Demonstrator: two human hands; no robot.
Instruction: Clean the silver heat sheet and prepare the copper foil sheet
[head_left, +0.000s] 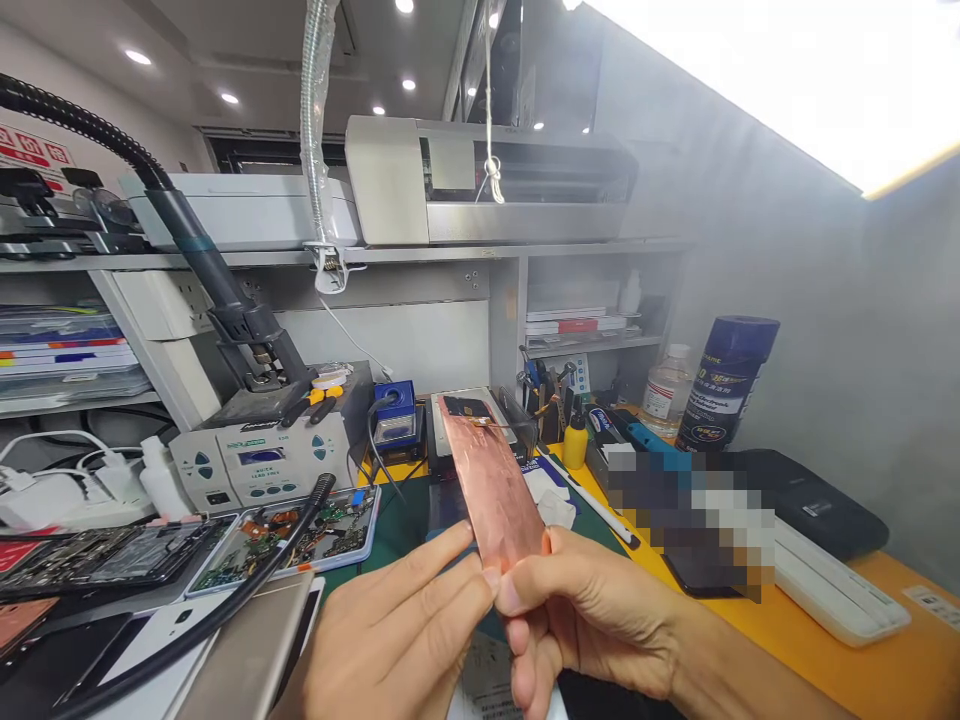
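A thin phone screen panel with a shiny copper-coloured back is held up, tilted, its far end pointing away from me. A black flex section with a small connector shows at that far end. My right hand is closed on the near end, thumb on the copper face and fingers curled beneath. My left hand is closed at the near left corner, its fingertips meeting the right thumb there. The panel's front side is hidden.
A hot air station stands left, its black hose crossing a tray of circuit boards. Opened devices lie far left. On the right are a yellow bottle, a white pen-like tool, a spray can and a black case.
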